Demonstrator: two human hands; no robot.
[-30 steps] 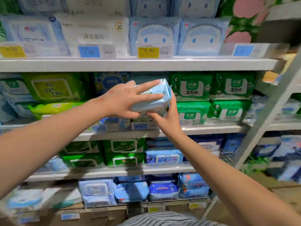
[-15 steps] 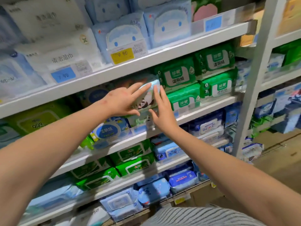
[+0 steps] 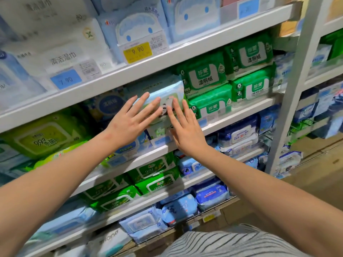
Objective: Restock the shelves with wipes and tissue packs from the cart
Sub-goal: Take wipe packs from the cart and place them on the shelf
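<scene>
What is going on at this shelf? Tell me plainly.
A person is stocking a store shelf with wipes. The left hand and the right hand both lie flat, fingers straight, against the front of a pale blue pack of wipes with a panda picture. The pack is in its slot beside the green packs. Neither hand has a grip on anything. The cart is out of view.

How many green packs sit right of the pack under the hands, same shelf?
4: upper left pack, lower left pack, upper right pack, lower right pack. More may hide behind.
</scene>
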